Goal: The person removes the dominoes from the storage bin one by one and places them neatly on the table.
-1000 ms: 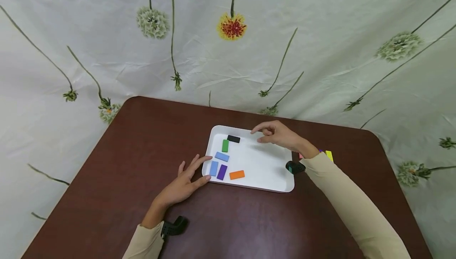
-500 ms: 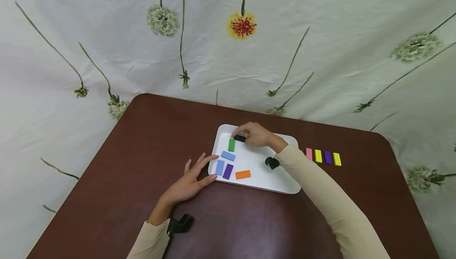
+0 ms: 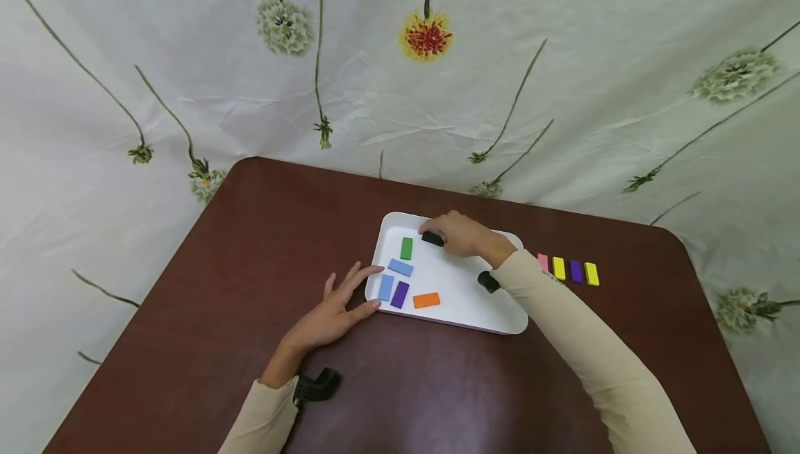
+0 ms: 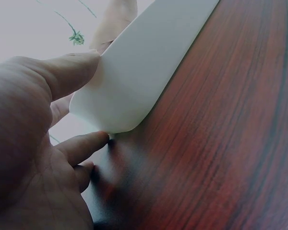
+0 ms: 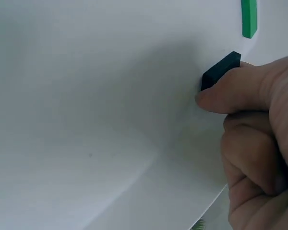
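Note:
In the head view, a white tray (image 3: 481, 305) lies on the table with small coloured rectangular blocks in it. Near its back wall my right hand (image 3: 464, 234) pinches a black block (image 3: 432, 238) between thumb and index finger; the other fingers are curled in the right wrist view, where the black block (image 5: 220, 72) partly hides behind the thumb. A green block (image 3: 407, 248) lies just left of it. My left hand (image 3: 330, 316) spreads its fingers at the tray's near left corner, its thumb on the rim of the tray (image 4: 129, 72) in the left wrist view.
Also in the tray are two light blue blocks (image 3: 401, 267), a purple block (image 3: 400, 294) and an orange block (image 3: 426, 300). Right of the tray, a pink block (image 3: 542, 261), two yellow blocks (image 3: 559, 268) and another purple block (image 3: 576, 271) stand in a row on the table (image 3: 300, 232).
My right hand has moved left across the tray and taken hold of the black block, which has shifted right, away from the green block. My left hand stays at the tray's corner.

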Available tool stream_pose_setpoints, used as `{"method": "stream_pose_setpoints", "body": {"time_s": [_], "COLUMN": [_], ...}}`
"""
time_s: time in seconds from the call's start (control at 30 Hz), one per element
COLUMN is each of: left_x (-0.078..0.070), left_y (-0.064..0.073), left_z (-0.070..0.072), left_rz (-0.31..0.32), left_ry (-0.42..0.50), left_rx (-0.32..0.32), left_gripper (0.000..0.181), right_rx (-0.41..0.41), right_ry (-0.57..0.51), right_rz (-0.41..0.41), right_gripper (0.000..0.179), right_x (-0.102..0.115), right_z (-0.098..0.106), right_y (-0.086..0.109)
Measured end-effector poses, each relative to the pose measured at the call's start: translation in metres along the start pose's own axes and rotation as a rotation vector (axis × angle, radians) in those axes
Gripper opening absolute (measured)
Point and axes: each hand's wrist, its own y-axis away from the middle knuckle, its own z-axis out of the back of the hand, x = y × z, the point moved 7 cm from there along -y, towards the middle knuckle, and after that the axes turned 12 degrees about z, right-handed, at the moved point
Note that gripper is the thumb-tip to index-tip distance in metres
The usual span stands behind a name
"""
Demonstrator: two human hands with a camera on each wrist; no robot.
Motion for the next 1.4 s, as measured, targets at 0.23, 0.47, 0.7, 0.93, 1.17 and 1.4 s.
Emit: {"method": "stream_pose_setpoints", "body": {"time_s": [0.23, 0.47, 0.7, 0.93, 1.17, 1.4], "left_x": [0.000, -0.001, 0.000, -0.002, -0.001, -0.001], "left_y": [-0.001, -0.003, -0.004, -0.002, -0.001, -0.003], "left_z": [0.000, -0.003, -0.006, -0.005, -0.002, 0.000], "left_rz": [-0.005, -0.008, -0.010, -0.011, -0.004, -0.008], "left_ry": [0.001, 0.001, -0.004, -0.015, -0.017, -0.029], "left_rx": [-0.001, 0.002, 0.010, 0.003, 0.001, -0.006], "left_gripper": [0.061, 0.061, 0.061, 0.062, 0.062, 0.062], "right_rx": [0.025, 0.000, -0.132, -0.292, -0.300, -0.307], "right_ry": [0.036, 0.006, 0.010, -0.028, -0.033, -0.048], "right_rz": [-0.004, 0.031, 0.076, 0.032, -0.198, -0.302], "right_gripper": [0.049, 0.052, 0.050, 0.049, 0.050, 0.051], "right_x": [-0.002, -0.004, -0.013, -0.051, -0.121, -0.166], "right_z": [0.002, 0.002, 0.013, 0.037, 0.041, 0.020], "right_y": [0.004, 0.014, 0.049, 0.120, 0.205, 0.270]}}
